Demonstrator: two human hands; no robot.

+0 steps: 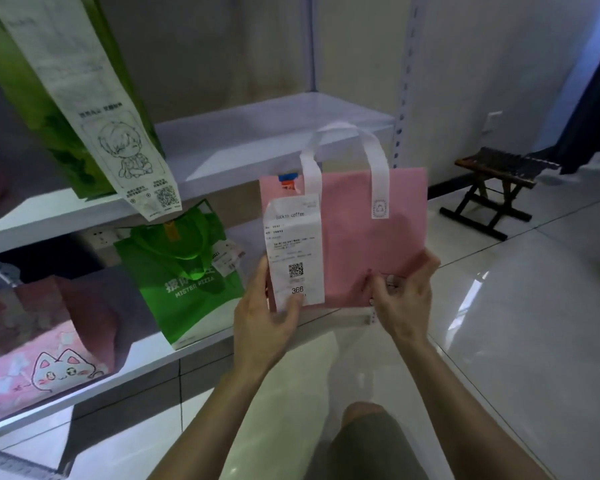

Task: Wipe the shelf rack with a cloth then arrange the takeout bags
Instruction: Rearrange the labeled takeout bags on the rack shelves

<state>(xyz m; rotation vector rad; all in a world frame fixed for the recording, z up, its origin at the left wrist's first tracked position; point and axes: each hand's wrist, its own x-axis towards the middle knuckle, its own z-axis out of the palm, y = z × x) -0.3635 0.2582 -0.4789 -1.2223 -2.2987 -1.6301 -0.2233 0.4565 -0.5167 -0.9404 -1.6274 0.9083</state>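
Note:
A flat pink takeout bag [364, 233] with white handles and a white receipt [293, 251] stapled to its front is held upright in front of the white shelf rack [264, 140]. My left hand [262, 317] grips its lower left corner over the receipt. My right hand [404, 292] pinches its lower right edge. A green pizza bag [184, 282] stands on the lower shelf to the left of the pink bag. A tall green bag [73, 109] with a long receipt stands on the upper shelf. No cloth is visible.
A pink bag with a cat drawing [39, 362] lies on the lower shelf at left. The shelf's perforated upright [400, 98] stands behind the held bag. A small dark folding stool [496, 188] sits on the glossy tiled floor at right. My knee [371, 431] shows below.

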